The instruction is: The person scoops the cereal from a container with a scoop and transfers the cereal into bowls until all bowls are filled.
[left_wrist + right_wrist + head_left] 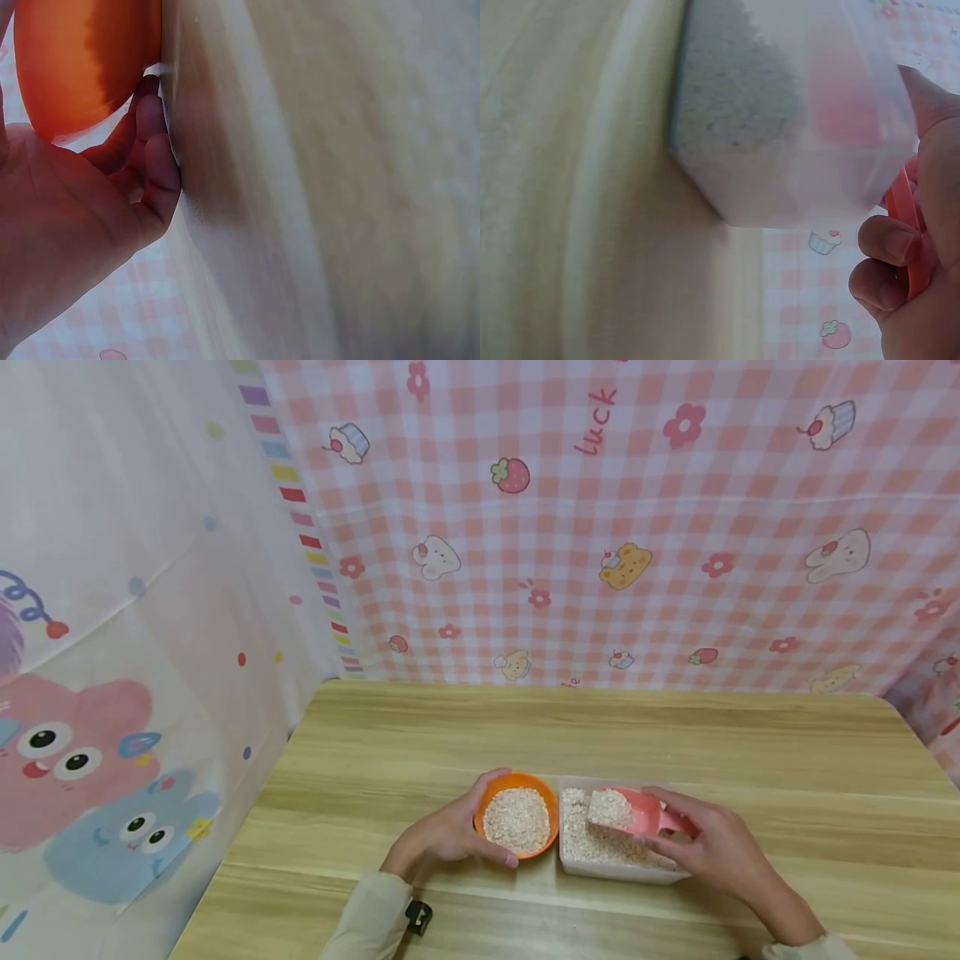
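Note:
An orange bowl (555, 827) with pale oat flakes (517, 820) in it stands on the table. My left hand (457, 827) holds its left side, thumb at the near edge and fingers round the far side. In the left wrist view several fingers (154, 150) bend beside the bowl's outer wall (82, 60). My right hand (708, 839) grips a pink scoop (643, 810) by its handle. Flakes heap in the scoop, which is over a clear plastic box (622, 870) of the same flakes. The right wrist view shows fingers (889, 240) curled round the handle (904, 199).
The box stands just right of the bowl on a wood-grain table (450, 727). A pink checked cloth (570, 527) hangs behind the table's far edge, and a white printed cloth (172, 610) hangs at the left. A small black object (418, 917) is at the left sleeve.

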`<state>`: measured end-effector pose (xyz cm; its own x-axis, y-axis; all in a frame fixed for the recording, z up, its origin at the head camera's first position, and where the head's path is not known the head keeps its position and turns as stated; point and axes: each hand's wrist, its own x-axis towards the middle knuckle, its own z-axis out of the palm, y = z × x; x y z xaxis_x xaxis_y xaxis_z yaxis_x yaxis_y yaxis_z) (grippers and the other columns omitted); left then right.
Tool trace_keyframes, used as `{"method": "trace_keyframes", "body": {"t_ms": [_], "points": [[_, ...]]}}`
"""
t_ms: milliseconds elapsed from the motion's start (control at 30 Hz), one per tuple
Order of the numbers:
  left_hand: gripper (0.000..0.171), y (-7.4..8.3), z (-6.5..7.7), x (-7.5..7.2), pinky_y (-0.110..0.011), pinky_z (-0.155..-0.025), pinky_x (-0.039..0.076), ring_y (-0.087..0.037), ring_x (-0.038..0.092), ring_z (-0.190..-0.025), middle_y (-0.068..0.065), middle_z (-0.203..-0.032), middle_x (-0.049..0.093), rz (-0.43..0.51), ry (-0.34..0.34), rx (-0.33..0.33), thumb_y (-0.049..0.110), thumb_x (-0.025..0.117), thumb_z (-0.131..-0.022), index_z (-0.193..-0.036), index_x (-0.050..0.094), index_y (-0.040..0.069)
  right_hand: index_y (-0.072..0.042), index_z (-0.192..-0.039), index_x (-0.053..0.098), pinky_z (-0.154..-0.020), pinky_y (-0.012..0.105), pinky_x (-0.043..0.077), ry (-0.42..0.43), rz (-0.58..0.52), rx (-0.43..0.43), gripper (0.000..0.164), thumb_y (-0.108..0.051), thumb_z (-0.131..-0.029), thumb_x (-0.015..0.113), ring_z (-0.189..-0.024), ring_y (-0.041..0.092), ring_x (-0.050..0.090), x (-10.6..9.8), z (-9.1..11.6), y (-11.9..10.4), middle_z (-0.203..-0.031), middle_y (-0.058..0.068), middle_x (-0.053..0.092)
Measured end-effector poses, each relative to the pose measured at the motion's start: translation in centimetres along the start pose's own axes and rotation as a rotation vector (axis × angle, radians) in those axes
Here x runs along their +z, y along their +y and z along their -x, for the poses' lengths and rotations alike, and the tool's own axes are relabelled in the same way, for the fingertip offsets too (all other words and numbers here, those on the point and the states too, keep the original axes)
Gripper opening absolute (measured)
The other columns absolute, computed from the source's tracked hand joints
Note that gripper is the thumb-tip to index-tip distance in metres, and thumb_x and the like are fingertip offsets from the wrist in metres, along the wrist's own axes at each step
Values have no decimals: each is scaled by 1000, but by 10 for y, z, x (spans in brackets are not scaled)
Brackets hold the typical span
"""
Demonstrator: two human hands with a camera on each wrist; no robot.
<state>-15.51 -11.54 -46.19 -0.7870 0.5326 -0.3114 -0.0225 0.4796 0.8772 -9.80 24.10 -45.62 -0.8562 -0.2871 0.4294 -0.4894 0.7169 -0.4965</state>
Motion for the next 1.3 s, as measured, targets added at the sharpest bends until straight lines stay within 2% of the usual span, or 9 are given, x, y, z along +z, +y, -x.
{"method": "trace_keyframes", "body": {"t_ms": [100,400,533,633,733,867,1033,1200,1300], "points": [[113,-1,0,1,-58,-117,18,-29,33,-140,-7,-156,32,15,0,-10,29,93,-67,-153,20,41,-9,-121,69,-46,18,31,5,-3,-15,59,-18,-67,90,-55,-6,28,-3,-3,-2,-63,-14,42],[112,-2,-1,0,-58,-117,20,-29,35,-138,-7,-155,34,22,0,-11,29,94,-67,-151,22,45,-10,-121,70,-49,18,28,-5,37,-71,59,-26,-68,90,-56,-5,23,-13,-18,-15,-62,-17,29],[112,-1,0,0,-57,-117,20,-30,34,-140,-9,-156,33,12,-3,0,29,94,-67,-151,21,45,-11,-122,70,-52,19,31,-19,50,-109,60,-29,-68,90,-56,-5,24,-16,-28,-24,-67,-13,54],[113,-1,0,0,-58,-116,21,-30,34,-140,-10,-157,33,5,-8,15,28,93,-67,-152,20,42,-11,-122,71,-54,19,33,-43,47,-125,59,-31,-69,90,-56,-5,25,-18,-36,-32,-90,-2,73],[114,-1,0,0,-58,-116,21,-31,34,-141,-10,-157,32,4,-12,20,28,93,-68,-154,19,39,-12,-122,71,-56,19,38,-61,48,-153,59,-33,-70,90,-59,-6,39,-18,-44,-38,-104,3,75],[112,-2,0,0,-58,-116,22,-29,36,-138,-4,-153,38,26,-18,16,28,93,-68,-153,21,41,-12,-122,71,-58,19,43,-56,66,-230,58,-41,-74,86,-71,1,62,-16,-53,-45,-105,4,75],[110,-2,-1,0,-55,-114,26,-24,42,-130,3,-143,46,42,-28,24,24,92,-69,-151,22,41,-11,-121,71,-54,16,41,-61,88,-295,60,-54,-80,77,-70,6,67,-11,-61,-51,-104,5,76],[111,-1,-1,1,-55,-114,25,-25,42,-130,1,-144,45,38,-29,29,24,92,-70,-154,20,36,-11,-123,70,-54,19,45,-120,169,-294,60,-46,-75,84,-68,10,69,-7,-67,-57,-102,6,76],[111,-1,-1,1,-55,-114,25,-25,42,-131,0,-144,45,46,-30,34,22,92,-70,-154,20,34,-12,-124,69,-55,21,47,-153,217,-298,60,-46,-76,82,-65,9,67,-7,-70,-61,-100,4,76]]}}
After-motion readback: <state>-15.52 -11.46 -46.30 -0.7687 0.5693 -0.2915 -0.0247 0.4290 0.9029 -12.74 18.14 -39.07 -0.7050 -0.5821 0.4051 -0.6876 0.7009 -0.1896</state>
